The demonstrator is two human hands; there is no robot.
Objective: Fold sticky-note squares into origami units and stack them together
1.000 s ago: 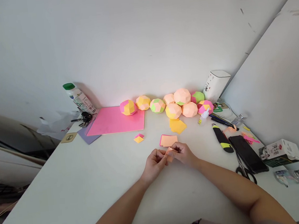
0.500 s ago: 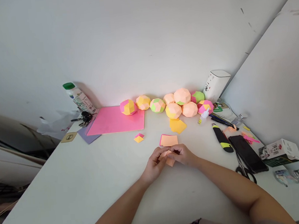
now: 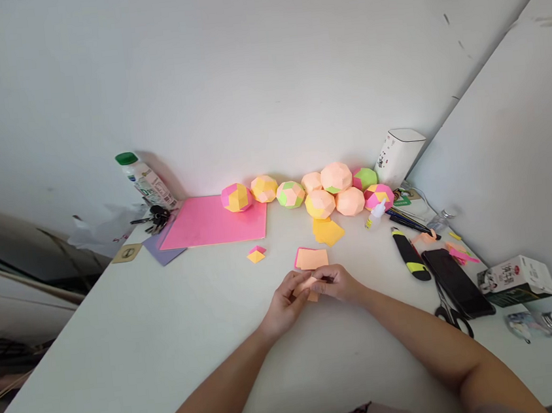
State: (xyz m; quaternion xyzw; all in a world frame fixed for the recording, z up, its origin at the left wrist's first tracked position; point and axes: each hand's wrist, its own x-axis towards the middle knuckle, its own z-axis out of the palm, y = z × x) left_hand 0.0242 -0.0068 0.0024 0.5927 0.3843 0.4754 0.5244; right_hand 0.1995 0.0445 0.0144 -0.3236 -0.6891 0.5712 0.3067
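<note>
Both my hands meet over the middle of the white table [image 3: 137,339]. My left hand [image 3: 282,305] and my right hand [image 3: 339,284] pinch a small piece of orange paper [image 3: 310,288] between their fingertips, just above the tabletop. Right behind them lies a small stack of orange and pink paper squares [image 3: 310,258]. A little folded yellow and pink unit [image 3: 256,254] sits to the left of that stack.
Several paper balls [image 3: 318,192] line the wall, beside a pink sheet [image 3: 213,221], yellow squares [image 3: 328,230] and a bottle [image 3: 144,181]. On the right lie a knife [image 3: 411,263], phone [image 3: 456,283], scissors [image 3: 449,313], carton [image 3: 518,279] and white cup [image 3: 399,154].
The fingers have drawn closer round the orange paper, folding it smaller; the hands stayed in the same spot.
</note>
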